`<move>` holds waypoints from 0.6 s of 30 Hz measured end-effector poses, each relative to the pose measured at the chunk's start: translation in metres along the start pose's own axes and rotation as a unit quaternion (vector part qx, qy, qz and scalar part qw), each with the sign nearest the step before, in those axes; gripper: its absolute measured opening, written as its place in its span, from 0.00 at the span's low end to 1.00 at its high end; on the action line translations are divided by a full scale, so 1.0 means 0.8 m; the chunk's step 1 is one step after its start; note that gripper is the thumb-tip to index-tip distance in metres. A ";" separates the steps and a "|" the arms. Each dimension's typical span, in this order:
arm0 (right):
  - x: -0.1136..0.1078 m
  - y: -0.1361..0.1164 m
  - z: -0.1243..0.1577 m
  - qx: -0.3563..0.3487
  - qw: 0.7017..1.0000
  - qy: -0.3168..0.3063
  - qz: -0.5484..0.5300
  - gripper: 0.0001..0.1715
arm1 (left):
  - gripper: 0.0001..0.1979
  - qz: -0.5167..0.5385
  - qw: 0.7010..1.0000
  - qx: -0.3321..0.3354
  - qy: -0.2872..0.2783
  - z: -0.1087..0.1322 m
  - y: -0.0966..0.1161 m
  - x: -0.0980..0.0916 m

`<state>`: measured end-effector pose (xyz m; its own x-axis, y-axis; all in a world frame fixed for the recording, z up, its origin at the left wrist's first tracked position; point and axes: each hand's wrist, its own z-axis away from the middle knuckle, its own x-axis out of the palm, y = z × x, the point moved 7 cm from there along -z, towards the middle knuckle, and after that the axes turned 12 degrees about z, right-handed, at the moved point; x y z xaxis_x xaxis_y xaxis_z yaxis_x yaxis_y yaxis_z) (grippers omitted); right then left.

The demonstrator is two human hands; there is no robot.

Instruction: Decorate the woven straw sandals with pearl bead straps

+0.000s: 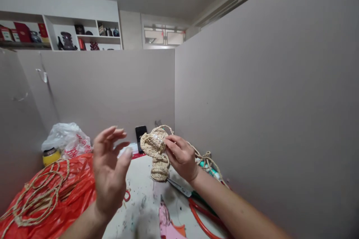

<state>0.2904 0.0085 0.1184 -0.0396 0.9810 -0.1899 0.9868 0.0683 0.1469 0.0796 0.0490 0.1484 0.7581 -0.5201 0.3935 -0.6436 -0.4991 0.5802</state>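
A woven straw piece (153, 145) with a rounded top and a narrower lower part hangs above the desk at the centre. My right hand (181, 156) pinches it at its right side, near some clear, shiny bits on its surface. To the left, my left hand (112, 168) is raised with fingers spread and curved, apart from the straw piece and holding nothing. Below my right hand lie scissors (181, 187) with red and green handles. A pink glue gun or similar tool (166, 218) rests nearer to me.
Braided straw cord (39, 198) lies coiled on a red plastic bag (80, 173) at the left, by a yellow jar (51, 157) and a white bag (66, 138). A black phone (140, 136) leans at the back. Grey partitions (117, 89) surround the desk.
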 end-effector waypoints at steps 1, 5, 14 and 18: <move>-0.001 -0.006 -0.004 0.006 1.000 0.005 0.002 0.14 | 0.23 0.000 0.999 -0.039 -0.016 -0.016 -0.014 0.011; 0.000 -0.018 -0.009 0.031 0.999 0.015 0.008 0.13 | 0.31 0.010 0.984 -0.178 -0.021 -0.040 -0.055 0.019; 0.016 -0.048 0.002 0.097 0.992 -0.036 -0.068 0.13 | 0.32 0.044 0.970 -0.238 0.017 -0.048 -0.097 -0.002; 0.000 -0.060 0.013 0.138 0.975 -0.022 -0.175 0.17 | 0.29 -0.004 0.971 -0.240 0.011 -0.068 -0.107 -0.025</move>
<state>0.2446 0.0035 0.1012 -0.3806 0.8972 -0.2238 0.9190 0.3401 -0.1996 0.1253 0.1394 0.1299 0.7682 -0.5001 0.3996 -0.5188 -0.1207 0.8463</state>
